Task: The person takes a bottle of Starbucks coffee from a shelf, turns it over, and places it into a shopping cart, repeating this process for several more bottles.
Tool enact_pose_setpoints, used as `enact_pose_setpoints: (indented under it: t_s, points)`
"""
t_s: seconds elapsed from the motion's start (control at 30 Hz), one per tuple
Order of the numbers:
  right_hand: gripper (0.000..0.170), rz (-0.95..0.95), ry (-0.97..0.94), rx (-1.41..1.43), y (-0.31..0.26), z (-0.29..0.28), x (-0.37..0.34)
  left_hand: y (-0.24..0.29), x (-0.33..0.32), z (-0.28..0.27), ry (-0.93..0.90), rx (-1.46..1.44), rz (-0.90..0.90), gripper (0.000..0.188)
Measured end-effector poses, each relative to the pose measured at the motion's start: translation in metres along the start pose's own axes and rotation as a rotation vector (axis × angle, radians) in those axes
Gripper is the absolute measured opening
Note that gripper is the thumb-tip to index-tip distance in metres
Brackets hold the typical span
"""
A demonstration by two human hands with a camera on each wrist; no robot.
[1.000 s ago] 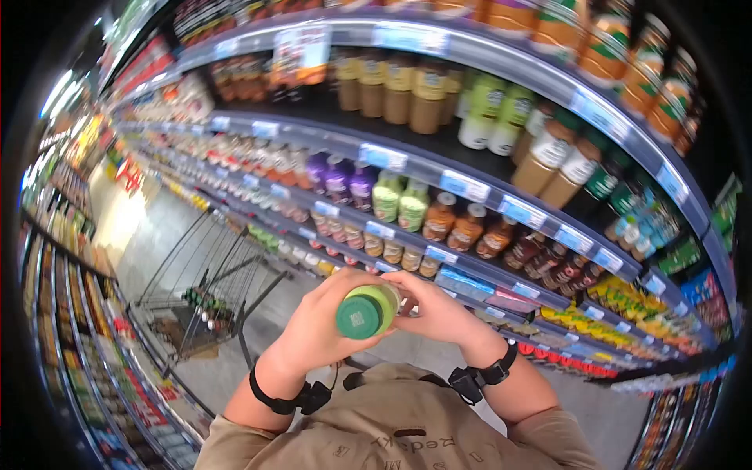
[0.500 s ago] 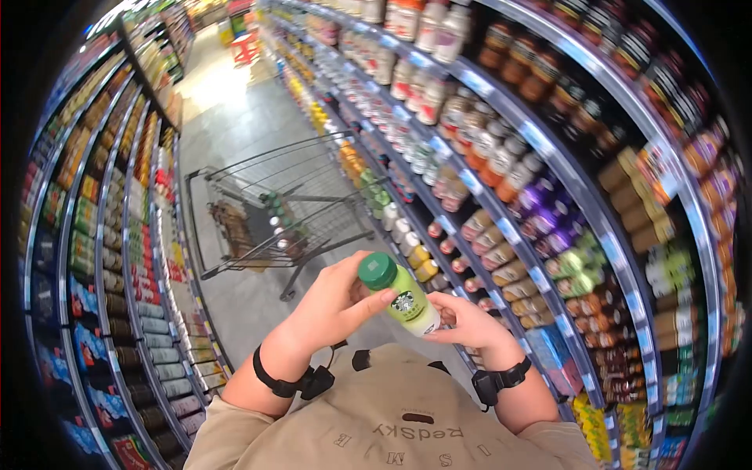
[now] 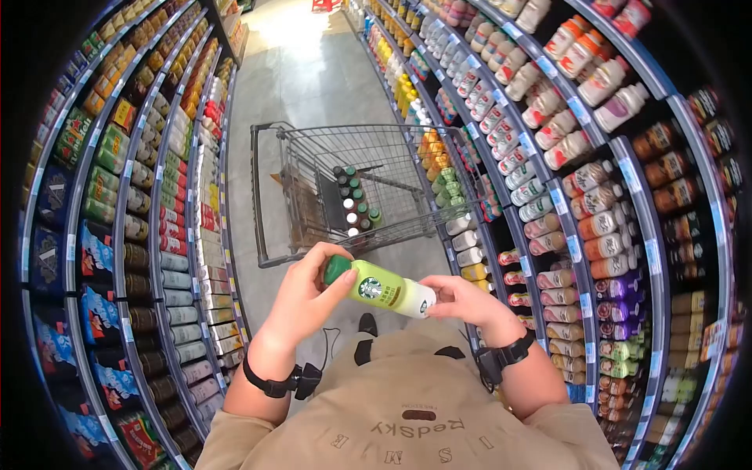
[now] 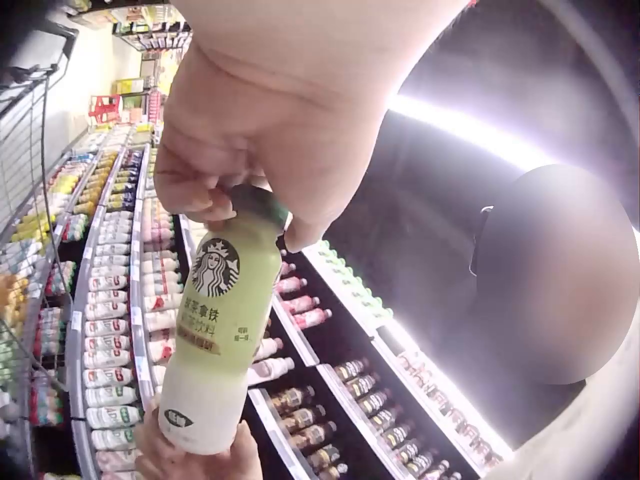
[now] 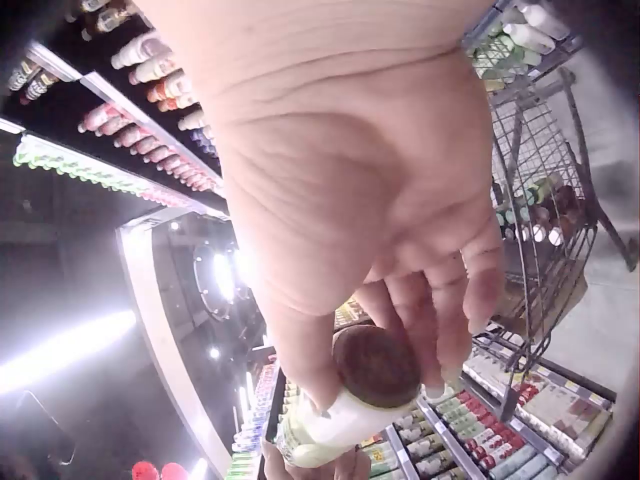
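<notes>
A green and white Starbucks drink bottle (image 3: 384, 286) with a dark green cap lies tilted sideways in front of the chest, label facing up. My left hand (image 3: 305, 290) grips its cap and neck, thumb across the top. At the white bottom end, my right hand (image 3: 468, 301) holds the bottle between thumb and fingers. The left wrist view has the bottle (image 4: 225, 310) hanging below the left hand (image 4: 275, 120), its printed label plain to see. In the right wrist view the bottle's dark round base (image 5: 377, 365) sits between the right thumb and fingers.
A wire shopping cart (image 3: 345, 149) stands ahead in the aisle, with several dark bottles (image 3: 356, 200) inside. Shelves of cans and cartons (image 3: 168, 258) line the left side. Shelves of bottled drinks (image 3: 548, 149) run along the right. Grey floor (image 3: 305, 94) stretches ahead.
The view has swung from the right shelf to along the aisle, bringing the cart to the middle. The bottle has turned from cap-up to nearly sideways, label showing, with both hands on it.
</notes>
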State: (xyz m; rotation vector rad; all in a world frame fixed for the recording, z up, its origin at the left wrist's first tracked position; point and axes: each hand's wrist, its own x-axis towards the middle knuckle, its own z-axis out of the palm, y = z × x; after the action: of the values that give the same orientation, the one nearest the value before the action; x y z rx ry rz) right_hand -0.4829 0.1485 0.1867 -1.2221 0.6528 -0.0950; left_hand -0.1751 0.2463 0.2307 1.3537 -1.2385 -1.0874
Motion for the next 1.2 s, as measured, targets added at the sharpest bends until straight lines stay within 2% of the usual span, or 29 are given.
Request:
enact_pose_setpoints:
  t_s: [0.07,0.13,0.23,0.37,0.43,0.63,0.7,0.77,0.83,0.9,0.97,1.07,1.2]
  points:
    - [0.046,0.029,-0.016,0.000,0.005,-0.014,0.022,-0.009,0.013,-0.006,0.024,-0.019,-0.041,0.027]
    - [0.047,0.053,-0.033,0.008,0.009,-0.031,0.044,-0.015,0.030,-0.011,-0.022,0.048,-0.157,0.025]
    - [0.052,0.107,-0.052,0.060,0.015,-0.063,0.083,-0.030,0.067,-0.013,0.034,0.158,-0.166,0.029]
    - [0.059,0.189,-0.112,0.123,0.030,-0.118,0.149,-0.053,0.132,-0.012,0.025,0.235,-0.276,0.030]
    - [0.062,0.237,-0.186,0.156,0.038,-0.150,0.187,-0.071,0.170,-0.009,0.014,0.264,-0.273,0.026]
    - [0.069,0.454,-0.163,0.263,0.077,-0.235,0.296,-0.163,0.285,0.011,-0.071,0.582,-0.357,0.033]
    - [0.067,0.559,-0.095,0.265,0.096,-0.257,0.329,-0.206,0.315,0.019,-0.102,0.581,-0.400,0.035]
    - [0.067,0.573,-0.043,0.290,0.113,-0.269,0.356,-0.244,0.341,0.028,-0.096,0.643,-0.408,0.036]
    - [0.065,0.590,0.113,0.363,0.135,-0.279,0.377,-0.274,0.364,0.038,-0.103,0.677,-0.452,0.039]
    - [0.067,0.603,0.156,0.403,0.166,-0.287,0.397,-0.300,0.387,0.045,-0.159,0.737,-0.550,0.041]
    - [0.071,0.626,0.265,0.419,0.182,-0.290,0.413,-0.344,0.391,0.051,-0.183,0.777,-0.508,0.044]
    - [0.075,0.630,0.240,0.453,0.198,-0.290,0.429,-0.387,0.399,0.059,-0.235,0.861,-0.504,0.050]
    - [0.076,0.626,0.213,0.489,0.218,-0.285,0.445,-0.418,0.405,0.070,-0.285,0.912,-0.568,0.051]
